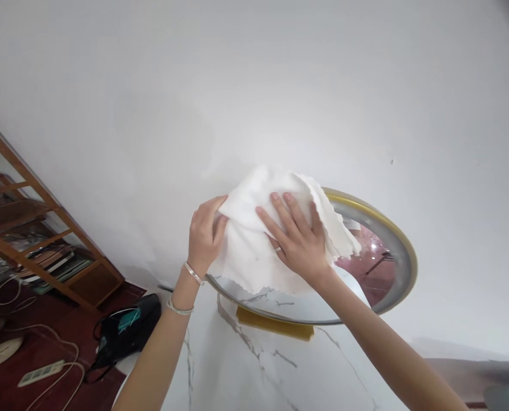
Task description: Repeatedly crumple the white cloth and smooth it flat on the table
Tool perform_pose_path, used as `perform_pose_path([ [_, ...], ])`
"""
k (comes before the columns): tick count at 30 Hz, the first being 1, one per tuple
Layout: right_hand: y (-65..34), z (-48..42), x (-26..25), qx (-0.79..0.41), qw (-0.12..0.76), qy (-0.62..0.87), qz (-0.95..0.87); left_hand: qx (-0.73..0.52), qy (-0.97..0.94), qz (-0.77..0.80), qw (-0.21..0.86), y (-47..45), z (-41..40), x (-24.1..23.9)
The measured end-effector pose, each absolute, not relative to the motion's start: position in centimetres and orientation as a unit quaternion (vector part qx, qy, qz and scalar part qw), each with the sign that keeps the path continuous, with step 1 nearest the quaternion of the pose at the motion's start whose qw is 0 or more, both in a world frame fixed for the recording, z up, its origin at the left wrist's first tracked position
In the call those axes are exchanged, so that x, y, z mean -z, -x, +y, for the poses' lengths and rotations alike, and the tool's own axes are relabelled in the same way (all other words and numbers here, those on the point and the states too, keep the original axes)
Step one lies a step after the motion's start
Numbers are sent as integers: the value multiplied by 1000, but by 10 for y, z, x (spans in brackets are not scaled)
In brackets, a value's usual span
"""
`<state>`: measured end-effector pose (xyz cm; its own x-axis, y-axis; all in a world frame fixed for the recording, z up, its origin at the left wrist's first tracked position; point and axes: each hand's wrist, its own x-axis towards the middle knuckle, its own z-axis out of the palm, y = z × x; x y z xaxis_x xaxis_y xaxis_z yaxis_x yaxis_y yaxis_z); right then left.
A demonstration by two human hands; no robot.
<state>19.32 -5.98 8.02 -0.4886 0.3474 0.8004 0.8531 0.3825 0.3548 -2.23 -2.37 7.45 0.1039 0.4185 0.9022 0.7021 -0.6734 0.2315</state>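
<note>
A round mirror (376,274) with a gold and grey rim stands on a gold base over a white marbled tabletop, close to the wall. Draped across its upper left part is a white cloth (250,251) with a wavy edge. My left hand (205,234) pinches the cloth's left corner between thumb and fingers, beside the rim. Spread fingers of my right hand (299,240) lie flat on the cloth, pressing it against the mirror; the thumb is partly hidden by a fold. Much of the glass is covered by the cloth.
A wooden shelf (44,245) with books and papers leans into view at left. On the red floor lie a black bag (130,328), a white power strip (40,373) and loose cords. A white wall (254,85) rises behind the mirror.
</note>
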Motion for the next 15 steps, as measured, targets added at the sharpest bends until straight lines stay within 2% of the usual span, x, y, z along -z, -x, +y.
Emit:
perform_pose_path([
  [5,-163,-45,-101,326,301,360,-821,591,670,-442,83,33,-23,-48],
  [15,-72,-21,-105,273,169,376,-869,646,540,-539,-2,49,-16,37],
])
